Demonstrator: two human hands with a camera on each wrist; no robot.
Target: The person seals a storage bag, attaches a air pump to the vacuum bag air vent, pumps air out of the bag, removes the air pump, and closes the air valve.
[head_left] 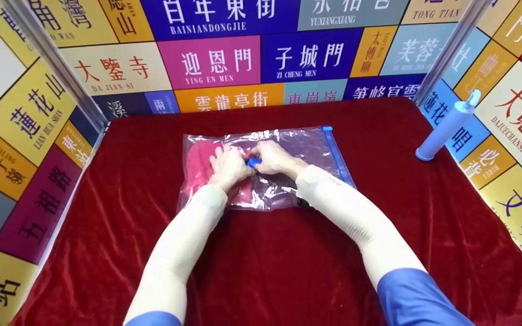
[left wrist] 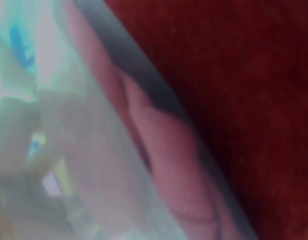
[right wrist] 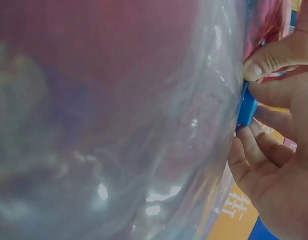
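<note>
A clear plastic storage bag (head_left: pixel 288 145) lies flat on the dark red cloth, with a folded pink fabric (head_left: pixel 200 158) inside its left part. My right hand (head_left: pixel 273 158) pinches a small blue valve cap (head_left: pixel 253 162) on the bag's upper face. The right wrist view shows that blue cap (right wrist: pixel 247 106) close up, with fingertips (right wrist: pixel 238 150) right at it. My left hand (head_left: pixel 230 166) rests on the bag over the pink fabric, fingers spread, its thumb side beside the cap. In the left wrist view, glare and blur hide most of the hand.
The bag's blue zip strip (head_left: pixel 338 156) runs down its right side. A light blue hand pump (head_left: pixel 446 129) stands tilted at the table's right edge. Panels of colourful street-name signs (head_left: pixel 215 61) enclose the back and sides of the velvet-covered table (head_left: pixel 261 267).
</note>
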